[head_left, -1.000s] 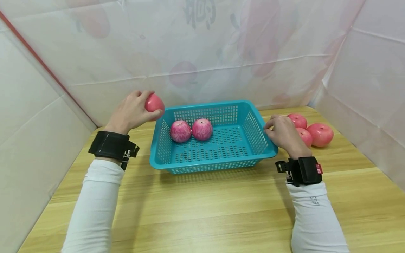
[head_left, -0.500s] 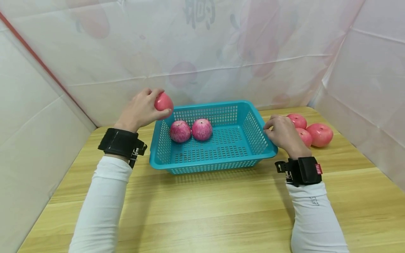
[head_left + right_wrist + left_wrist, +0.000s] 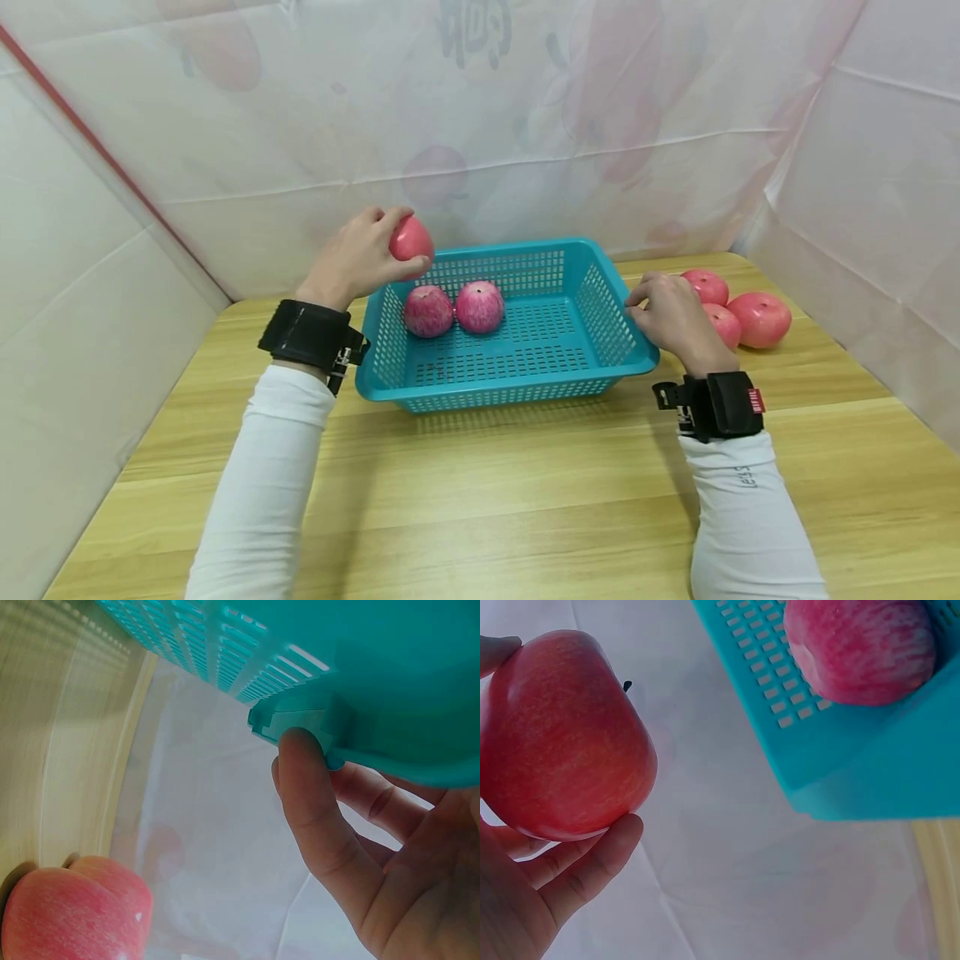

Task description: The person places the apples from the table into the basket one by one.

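My left hand [image 3: 356, 257] holds a smooth red apple [image 3: 412, 239] above the left back corner of a turquoise plastic basket [image 3: 502, 383]. In the left wrist view, fingers and thumb grip the apple [image 3: 570, 742] from opposite sides, and its dark stem shows. Two streaked pink-red apples, one at the left [image 3: 428, 311] and one beside it [image 3: 480, 307], sit in the basket's left half. At the basket's right end, my right hand [image 3: 675, 317] pinches the rim. The right wrist view shows that thumb [image 3: 307, 795] against the rim's underside, other fingers partly hidden behind.
Three smooth red apples, one at the back [image 3: 705, 286], one in front [image 3: 723, 325] and one at the right [image 3: 760, 319], lie on the wooden table [image 3: 480, 492] beyond my right hand. A pale printed sheet [image 3: 315, 108] hangs behind the table.
My left hand has moved to the right with the apple, from outside the basket's left edge to over its back left corner. The right hand and the basket have stayed put.
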Tool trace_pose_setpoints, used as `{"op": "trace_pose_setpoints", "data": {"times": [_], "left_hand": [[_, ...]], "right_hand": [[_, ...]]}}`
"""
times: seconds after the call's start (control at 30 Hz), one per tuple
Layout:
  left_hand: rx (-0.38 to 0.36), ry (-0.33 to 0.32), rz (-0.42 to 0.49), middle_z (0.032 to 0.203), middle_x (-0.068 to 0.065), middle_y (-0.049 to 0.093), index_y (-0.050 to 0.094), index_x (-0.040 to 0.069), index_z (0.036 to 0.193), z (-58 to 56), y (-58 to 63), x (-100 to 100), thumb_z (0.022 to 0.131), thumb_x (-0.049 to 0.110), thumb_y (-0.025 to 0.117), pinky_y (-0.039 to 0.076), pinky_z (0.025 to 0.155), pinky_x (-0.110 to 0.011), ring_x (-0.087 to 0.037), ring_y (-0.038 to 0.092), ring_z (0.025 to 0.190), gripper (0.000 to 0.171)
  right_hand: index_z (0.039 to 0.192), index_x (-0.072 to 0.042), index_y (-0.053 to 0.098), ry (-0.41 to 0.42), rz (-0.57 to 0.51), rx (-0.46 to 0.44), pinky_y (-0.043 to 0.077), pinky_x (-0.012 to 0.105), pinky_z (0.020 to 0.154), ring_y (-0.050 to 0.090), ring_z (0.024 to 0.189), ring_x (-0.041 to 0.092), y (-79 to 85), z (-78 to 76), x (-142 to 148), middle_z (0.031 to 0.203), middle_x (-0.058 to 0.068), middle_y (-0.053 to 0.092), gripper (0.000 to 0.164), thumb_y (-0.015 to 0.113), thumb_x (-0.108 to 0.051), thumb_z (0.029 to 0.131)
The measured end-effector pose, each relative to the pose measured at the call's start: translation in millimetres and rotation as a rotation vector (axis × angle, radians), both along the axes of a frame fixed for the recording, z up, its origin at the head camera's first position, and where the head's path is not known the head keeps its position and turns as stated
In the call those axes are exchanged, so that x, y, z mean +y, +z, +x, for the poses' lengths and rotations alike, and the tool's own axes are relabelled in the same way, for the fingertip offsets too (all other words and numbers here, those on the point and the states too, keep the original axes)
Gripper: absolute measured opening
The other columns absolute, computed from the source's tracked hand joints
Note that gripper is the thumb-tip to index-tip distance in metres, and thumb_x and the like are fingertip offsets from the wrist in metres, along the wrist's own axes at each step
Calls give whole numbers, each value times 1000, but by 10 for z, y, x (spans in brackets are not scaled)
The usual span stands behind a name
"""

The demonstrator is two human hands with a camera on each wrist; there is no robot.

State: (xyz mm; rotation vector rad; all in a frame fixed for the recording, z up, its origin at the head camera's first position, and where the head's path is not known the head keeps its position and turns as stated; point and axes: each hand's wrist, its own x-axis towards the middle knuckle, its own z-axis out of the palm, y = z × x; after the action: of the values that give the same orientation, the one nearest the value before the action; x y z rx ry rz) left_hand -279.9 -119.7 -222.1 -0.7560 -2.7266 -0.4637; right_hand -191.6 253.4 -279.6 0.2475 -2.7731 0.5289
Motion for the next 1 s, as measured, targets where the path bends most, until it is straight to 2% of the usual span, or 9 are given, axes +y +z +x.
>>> {"op": "trace_pose_setpoints", "data": {"times": [0.33,0.7,1.0], "left_hand": [[8,-41,-29,105,-11,46,41,19,131,-5,-31,131,75,52,58,50,64,-43,-24,46,84,66],[7,-64,-37,108,-11,46,40,20,132,-12,-31,281,75,51,58,51,64,-41,-22,46,84,67],[0,-122,-39,112,-12,47,38,20,133,-28,-28,433,74,48,60,52,65,-39,-22,46,88,68]], "right_hand": [[87,10,66,7,4,-11,40,53,74,45,85,38,5,-5,5,88,22,56,15,57,0,81],[88,10,66,15,3,-21,40,54,74,46,86,39,15,-5,8,90,23,57,16,57,-1,82],[88,10,66,10,3,-32,40,54,74,46,86,39,6,-13,17,90,23,57,15,57,-1,81]]}}
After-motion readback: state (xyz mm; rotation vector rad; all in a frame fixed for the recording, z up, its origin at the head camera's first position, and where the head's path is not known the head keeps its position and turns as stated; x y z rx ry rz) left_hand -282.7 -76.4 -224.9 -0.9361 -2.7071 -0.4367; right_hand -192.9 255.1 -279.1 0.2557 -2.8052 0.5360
